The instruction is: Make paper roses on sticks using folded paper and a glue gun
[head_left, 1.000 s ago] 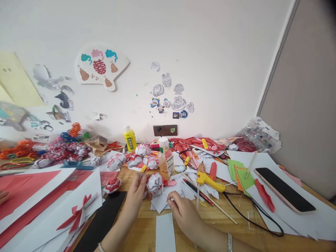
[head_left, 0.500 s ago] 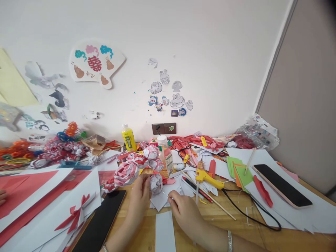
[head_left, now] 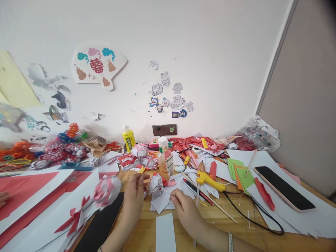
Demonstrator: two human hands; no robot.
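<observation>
My left hand (head_left: pixel 135 187) is closed, with thumb and fingers pinched beside a white and red paper flower (head_left: pixel 156 184); what lies between the fingertips is hidden. A larger pink and white paper flower (head_left: pixel 106 190), blurred by motion, is left of this hand; I cannot tell what supports it. My right hand (head_left: pixel 183 206) pinches a thin white stem (head_left: pixel 167 192) that runs toward the white and red flower. More crumpled paper flowers (head_left: pixel 139 150) sit behind my left hand, next to a clear bottle (head_left: pixel 165 161) with a white cap.
A yellow glue gun (head_left: pixel 211 181) with a black cable lies right of my hands, near a wooden stick (head_left: pixel 223 206). A phone (head_left: pixel 285 187) rests on white paper at right. Red and white sheets (head_left: pixel 31 196) cover the left, where another person's hand (head_left: pixel 3 198) shows.
The large pink and white flower has swung left and down, away from the other flowers. My left hand has shifted slightly left. My right hand still pinches the thin stem.
</observation>
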